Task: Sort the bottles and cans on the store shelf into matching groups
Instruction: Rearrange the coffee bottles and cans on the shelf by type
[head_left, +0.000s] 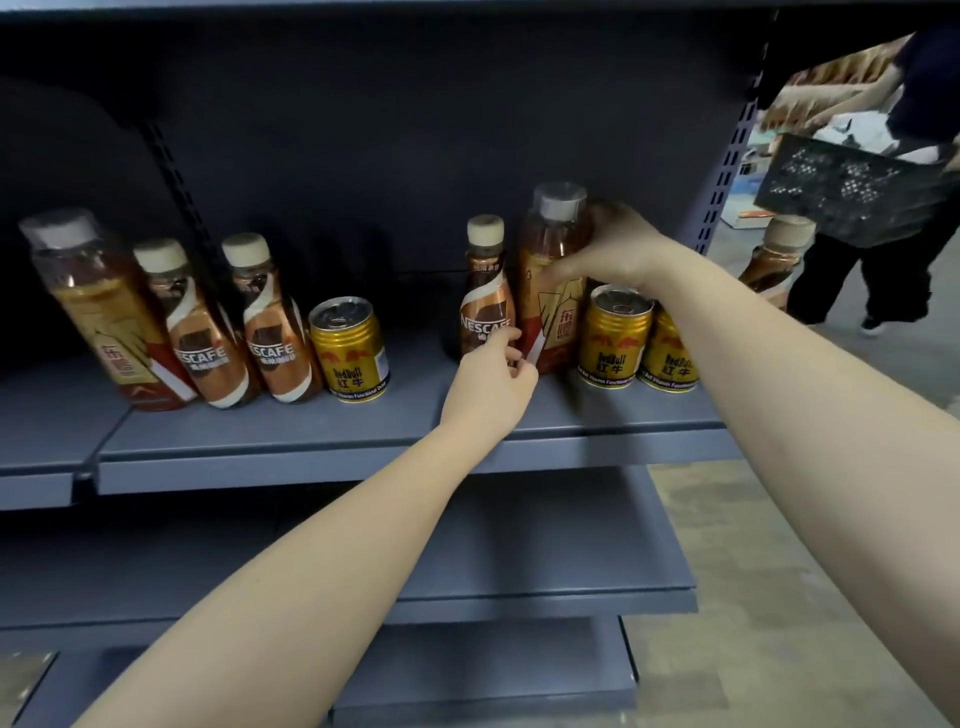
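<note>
On the grey shelf (291, 431), a tall amber drink bottle (548, 306) with a grey cap stands right of centre. My right hand (613, 249) wraps around its upper part. A small Nescafe bottle (485, 296) stands just left of it, and the fingers of my left hand (493, 387) touch its lower label. Two gold Red Bull cans (613, 338) (667, 353) stand right of the tall bottle, below my right wrist. At the left stand another tall amber bottle (98, 306), two Nescafe bottles (197, 332) (272, 322) and one gold can (350, 348).
Another brown bottle (774, 260) shows past the shelf's right upright. A person in dark trousers (857, 280) walks in the aisle at right carrying a black crate (841, 192). Lower shelves (519, 566) jut out under my arms. The shelf's back panel is dark.
</note>
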